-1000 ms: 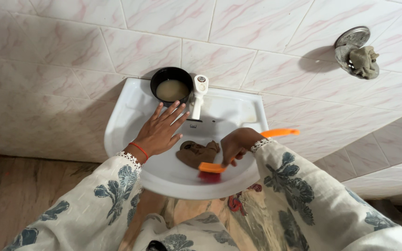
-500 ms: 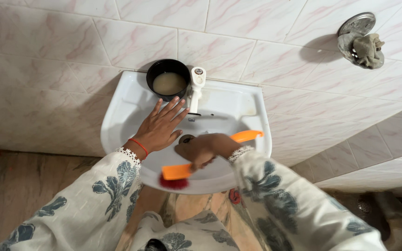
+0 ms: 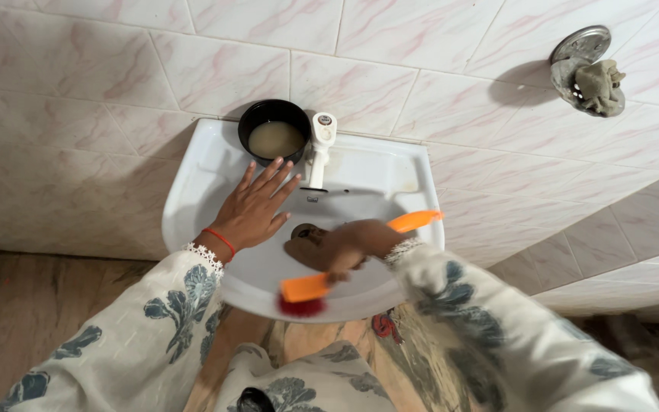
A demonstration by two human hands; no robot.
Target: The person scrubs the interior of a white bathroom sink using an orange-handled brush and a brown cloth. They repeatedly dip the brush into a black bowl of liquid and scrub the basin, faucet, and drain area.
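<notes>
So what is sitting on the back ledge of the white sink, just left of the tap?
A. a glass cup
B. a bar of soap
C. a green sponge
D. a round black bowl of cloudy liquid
D: a round black bowl of cloudy beige liquid stands on the white ceramic sink beside the white tap.

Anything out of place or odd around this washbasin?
A brown cloth lies crumpled in the basin over the drain, beside the right hand gripping an orange brush. A black bowl of murky liquid sits on the rim by the tap, near the flat left hand.
</notes>
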